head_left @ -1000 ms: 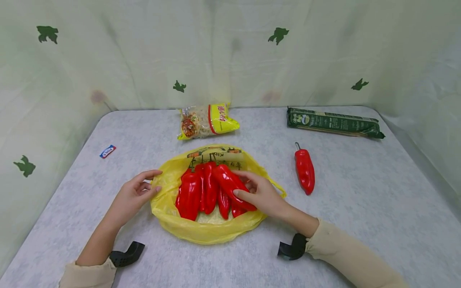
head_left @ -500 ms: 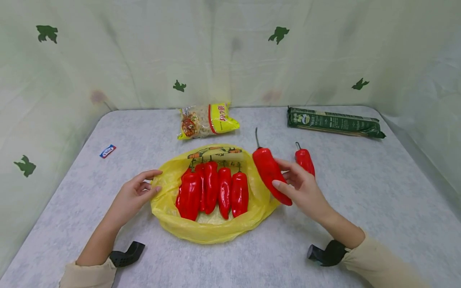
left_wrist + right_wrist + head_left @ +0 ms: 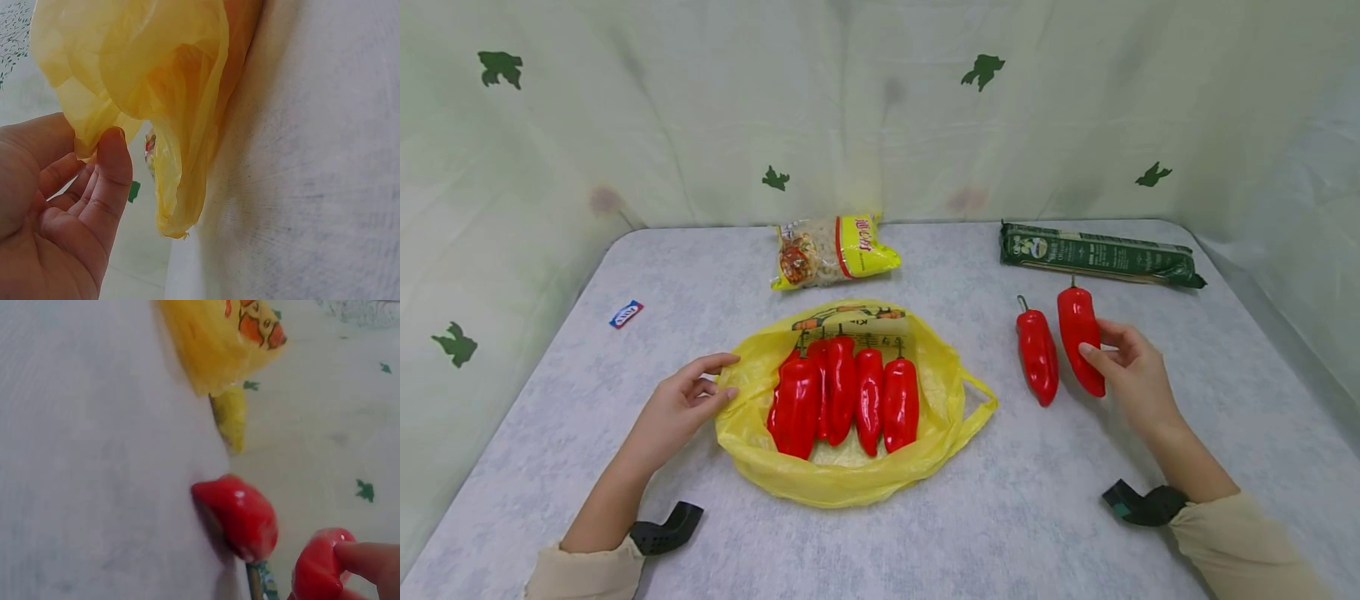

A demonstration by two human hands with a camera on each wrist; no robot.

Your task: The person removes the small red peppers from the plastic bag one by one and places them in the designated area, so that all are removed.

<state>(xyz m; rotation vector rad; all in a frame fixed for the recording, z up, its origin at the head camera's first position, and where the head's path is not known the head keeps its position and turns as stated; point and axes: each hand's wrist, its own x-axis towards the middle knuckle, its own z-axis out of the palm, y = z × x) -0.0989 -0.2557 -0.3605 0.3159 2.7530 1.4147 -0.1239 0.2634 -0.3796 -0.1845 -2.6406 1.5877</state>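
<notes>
My left hand [image 3: 673,408] pinches the left rim of a yellow plastic bag [image 3: 842,485]. In the left wrist view, thumb and fingers hold a fold of the thin yellow film. Several red peppers [image 3: 900,407] lie side by side in the bag's open mouth, stems pointing away. To the right of the bag, my right hand [image 3: 1138,383] grips one red pepper [image 3: 1077,333] between thumb and fingers, stem up. In the right wrist view that pepper [image 3: 317,569] looks raised off the table. Just left of it, another red pepper [image 3: 1037,358] lies on the table.
A yellow food packet [image 3: 835,252] lies behind the bag. At the back right is a long dark green packet [image 3: 1101,254]. A small blue and red wrapper [image 3: 626,314] sits at the left. One bag handle [image 3: 981,408] spreads over the table [image 3: 925,550] on the right.
My right hand has lifted a red pepper out of the bag and carried it right, past the pepper on the table. My left hand has stayed at the bag's rim.
</notes>
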